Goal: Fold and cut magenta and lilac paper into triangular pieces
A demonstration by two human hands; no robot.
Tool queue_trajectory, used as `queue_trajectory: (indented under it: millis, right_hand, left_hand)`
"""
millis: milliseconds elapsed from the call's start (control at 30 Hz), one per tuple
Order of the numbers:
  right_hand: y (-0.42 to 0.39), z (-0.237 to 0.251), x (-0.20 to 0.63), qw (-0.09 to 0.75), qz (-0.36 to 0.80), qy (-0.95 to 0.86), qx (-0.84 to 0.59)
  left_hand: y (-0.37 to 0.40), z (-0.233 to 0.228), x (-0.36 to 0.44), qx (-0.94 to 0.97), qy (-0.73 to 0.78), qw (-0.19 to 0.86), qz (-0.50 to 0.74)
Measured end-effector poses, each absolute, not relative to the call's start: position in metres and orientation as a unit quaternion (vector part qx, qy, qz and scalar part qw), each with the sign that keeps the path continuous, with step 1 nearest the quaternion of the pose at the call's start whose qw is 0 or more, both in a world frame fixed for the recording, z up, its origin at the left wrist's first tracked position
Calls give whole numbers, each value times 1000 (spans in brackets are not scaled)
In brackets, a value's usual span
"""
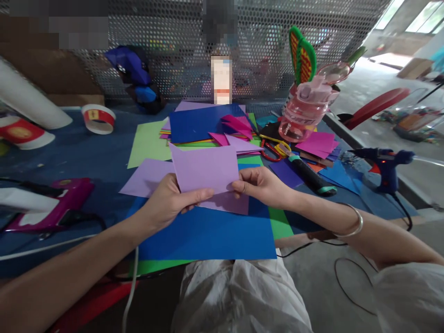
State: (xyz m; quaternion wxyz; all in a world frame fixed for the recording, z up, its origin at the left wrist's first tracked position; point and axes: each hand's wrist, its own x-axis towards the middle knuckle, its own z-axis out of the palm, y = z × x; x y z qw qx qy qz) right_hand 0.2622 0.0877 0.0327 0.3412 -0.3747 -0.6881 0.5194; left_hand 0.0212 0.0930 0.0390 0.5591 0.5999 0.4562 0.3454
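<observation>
Between my hands is a folded sheet of light purple paper [206,169], raised a little above the table. My left hand [173,196] grips its lower left part, thumb laid across the front. At the right edge, my right hand [258,185] pinches it between thumb and fingers. Below lie another light purple sheet [147,175] and a large blue sheet [208,236] over a green one [279,222]. Just beyond, a folded purple piece [244,143] and folded pink pieces [237,125] rest on a stack of coloured paper [194,125].
At right stand a pink bottle [301,111], a black-handled cutter [312,175], scissors [272,150] and a blue glue gun [383,166] with its cord. At left are a purple power strip [74,199] with plugs and a paper cup [99,119]. A perforated metal screen [173,60] stands behind.
</observation>
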Motion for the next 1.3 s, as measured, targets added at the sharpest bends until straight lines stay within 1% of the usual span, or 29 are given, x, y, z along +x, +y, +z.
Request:
queue_trajectory:
  millis: [100, 233, 400, 567, 667, 767, 933, 1033, 1167, 1300]
  right_hand:
    - [88, 32, 261, 359, 535, -666, -376]
    - [88, 31, 259, 394, 517, -660, -377]
    - [87, 32, 261, 383, 503, -679, -371]
    - [81, 31, 256, 344, 568, -657, -358]
    - [76, 29, 250, 325, 579, -663, -346]
    - [73, 28, 247, 334, 570, -669, -342]
    - [73, 31, 249, 348, 563, -679, -318]
    - [71, 33, 250, 345, 561, -689, -304]
    - [69, 33, 250, 340, 552, -697, -307]
    - [71, 31, 251, 353, 548, -684, -326]
  left_hand:
    - [93, 40, 21, 590, 464, 562, 348]
    - [94, 39, 20, 587, 460, 569, 348]
    - [95, 37, 20, 588, 455, 569, 351]
    - [91, 38, 23, 605, 439, 573, 336]
    - [87, 38, 25, 622, 424, 582, 308]
    - [86, 38, 26, 621, 401, 604, 297]
    - [86, 40, 28, 618, 347, 619, 339]
    - [84, 42, 28, 626, 329, 626, 327]
    - [81, 47, 29, 642, 345, 599, 331]
    - [84, 50, 28, 656, 357, 573, 338]
